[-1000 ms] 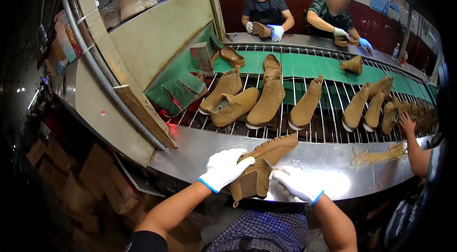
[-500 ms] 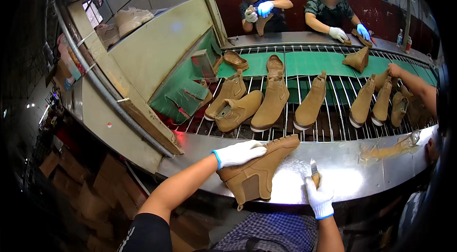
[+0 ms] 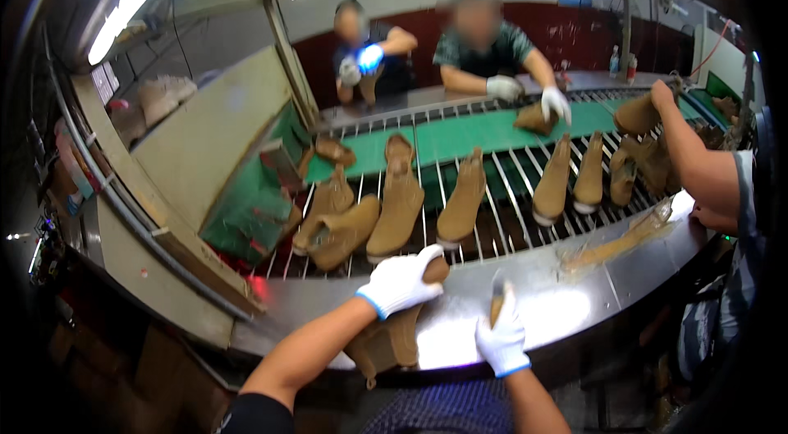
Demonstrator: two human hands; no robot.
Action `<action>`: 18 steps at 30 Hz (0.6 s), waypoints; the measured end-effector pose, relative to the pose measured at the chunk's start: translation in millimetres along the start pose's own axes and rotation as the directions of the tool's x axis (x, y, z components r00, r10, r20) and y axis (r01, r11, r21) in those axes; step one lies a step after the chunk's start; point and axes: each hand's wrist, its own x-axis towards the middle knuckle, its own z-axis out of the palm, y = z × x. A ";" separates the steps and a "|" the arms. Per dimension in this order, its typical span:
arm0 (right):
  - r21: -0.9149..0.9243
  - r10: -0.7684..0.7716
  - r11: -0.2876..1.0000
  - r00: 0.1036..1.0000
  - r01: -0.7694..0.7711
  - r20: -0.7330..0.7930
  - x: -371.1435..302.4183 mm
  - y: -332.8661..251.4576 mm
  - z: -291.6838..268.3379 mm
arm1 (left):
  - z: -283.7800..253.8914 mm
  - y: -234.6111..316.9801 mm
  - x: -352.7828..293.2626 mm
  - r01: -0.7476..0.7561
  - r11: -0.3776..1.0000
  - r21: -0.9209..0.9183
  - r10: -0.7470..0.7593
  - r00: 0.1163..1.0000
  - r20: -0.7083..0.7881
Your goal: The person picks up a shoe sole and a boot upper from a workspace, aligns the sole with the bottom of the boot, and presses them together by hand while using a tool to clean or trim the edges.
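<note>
My left hand (image 3: 400, 280), in a white knit glove, is closed round a tan ankle boot (image 3: 384, 348) near its toe. The boot hangs over the near edge of the metal counter, its pull loop lowest, and the glove covers much of it. To its right my right hand (image 3: 502, 337), also gloved, grips a small knife (image 3: 497, 303) by its tan handle. The blade points up and away, blurred, apart from the boot. Just beyond my left hand, another tan boot (image 3: 396, 208) stands on the metal rods.
Several tan boots, one a boot (image 3: 461, 200), rest along the rod rack before a green belt (image 3: 460, 139). Across it, two people handle boots. From the right, a co-worker's arm (image 3: 689, 139) reaches in with a boot (image 3: 637, 114). A slanted panel (image 3: 213, 130) bounds the left.
The view has swung right and tilted up. My left hand has shifted toward the boot's toe, which now points away. A person opposite has reached to the boot on the green belt.
</note>
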 end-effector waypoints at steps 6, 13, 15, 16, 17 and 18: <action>0.571 0.310 0.722 0.920 -0.391 0.239 -5.2 -5.5 -15.6 | -78.5 8.5 -108.8 -0.417 0.898 -0.141 0.225 0.711 -0.666; 0.578 0.384 0.167 0.592 -0.799 0.708 -15.8 -33.4 -24.5 | 10.5 -103.8 -193.0 0.105 0.894 -0.436 -0.156 0.984 -0.083; 0.504 0.356 0.308 0.589 -0.807 0.726 -13.6 -34.1 -29.9 | 19.5 -100.2 -198.6 0.075 0.923 -0.377 -0.110 0.991 -0.072; 0.469 0.354 0.366 0.586 -0.804 0.729 -15.2 -36.6 -31.2 | 23.6 -99.5 -197.3 0.032 0.956 -0.293 -0.062 0.994 -0.093; 0.396 0.402 0.524 0.629 -0.754 0.666 -12.4 -46.9 -32.2 | 23.5 -96.0 -192.2 -0.030 0.952 -0.304 -0.028 0.983 -0.183; 0.300 0.344 0.703 0.677 -0.645 0.651 -15.0 -48.2 -38.0 | 20.6 -90.8 -185.4 -0.025 0.942 -0.334 -0.043 0.980 -0.194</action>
